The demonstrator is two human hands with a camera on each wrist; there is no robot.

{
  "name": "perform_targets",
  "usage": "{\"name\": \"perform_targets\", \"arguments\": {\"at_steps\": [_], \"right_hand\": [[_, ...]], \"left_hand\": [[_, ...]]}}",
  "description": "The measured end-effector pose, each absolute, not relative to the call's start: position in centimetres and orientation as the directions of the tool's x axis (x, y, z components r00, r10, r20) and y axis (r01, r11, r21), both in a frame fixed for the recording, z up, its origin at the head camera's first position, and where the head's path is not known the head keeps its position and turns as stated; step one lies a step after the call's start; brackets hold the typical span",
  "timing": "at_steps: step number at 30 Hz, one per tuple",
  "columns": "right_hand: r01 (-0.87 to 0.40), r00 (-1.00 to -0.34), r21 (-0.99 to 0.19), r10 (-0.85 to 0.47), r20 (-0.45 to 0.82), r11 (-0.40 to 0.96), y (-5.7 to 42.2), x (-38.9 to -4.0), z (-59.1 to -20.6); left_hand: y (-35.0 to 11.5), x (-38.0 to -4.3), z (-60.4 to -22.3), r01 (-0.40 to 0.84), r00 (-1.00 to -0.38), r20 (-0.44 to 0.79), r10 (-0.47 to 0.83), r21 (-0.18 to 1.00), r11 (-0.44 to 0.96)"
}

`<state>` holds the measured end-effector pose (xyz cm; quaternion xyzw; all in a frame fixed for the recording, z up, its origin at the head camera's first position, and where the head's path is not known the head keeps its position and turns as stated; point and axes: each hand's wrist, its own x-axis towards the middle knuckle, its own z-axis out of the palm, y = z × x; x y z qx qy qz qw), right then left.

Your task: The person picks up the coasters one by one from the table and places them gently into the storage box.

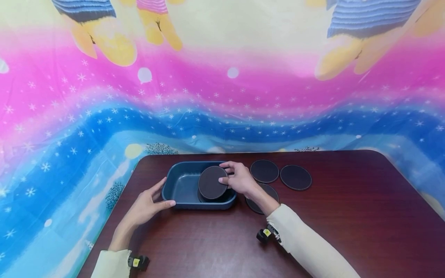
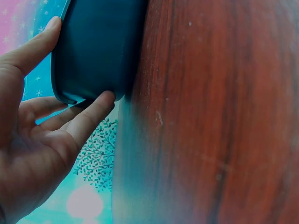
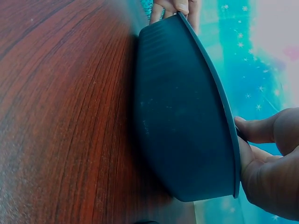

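A dark blue-grey rectangular container [image 1: 199,205] with rounded corners stands on the table. My left hand [image 1: 144,204] rests against its left end, thumb at the front wall and fairly straight fingers on the end wall; the left wrist view shows these fingertips touching it. My right hand [image 1: 240,178] pinches a dark round coaster [image 1: 211,183] over the container's right part, thumb on its upper face. Part of another dark round piece [image 1: 201,197] shows below that coaster, inside the container. In the right wrist view, the container's wall [image 3: 187,107] hides most of the held coaster.
Three similar coasters lie right of the container: one at the back [image 1: 264,171], one farther right [image 1: 296,177], and one nearer [image 1: 267,193], partly hidden by my right wrist. The brown wooden table [image 1: 330,231] meets a colourful printed cloth [image 1: 243,96] behind.
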<state>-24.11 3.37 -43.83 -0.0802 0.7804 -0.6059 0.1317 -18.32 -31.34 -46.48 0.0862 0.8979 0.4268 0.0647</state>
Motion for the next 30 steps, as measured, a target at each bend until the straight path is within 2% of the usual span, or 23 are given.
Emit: {"name": "perform_targets", "arguments": {"at_steps": [17,25,30], "right_hand": [[-0.033,-0.961,-0.939,-0.27,-0.065,0.343,3.0,-24.1,-44.0],[-0.221,-0.959,-0.82,-0.273,0.082,0.527,2.9,-23.5,-43.3],[-0.268,-0.95,-0.826,-0.277,0.142,0.496,3.8,-22.8,-42.8]], "left_hand": [[-31.3,-18.3,-46.4,0.099,-0.977,-0.042,0.209,0.777,0.622],[-31.3,-18.3,-46.6,0.093,-0.978,-0.045,0.205,0.781,0.617],[-31.2,-18.3,-46.5,0.093,-0.978,-0.046,0.204,0.78,0.619]]}}
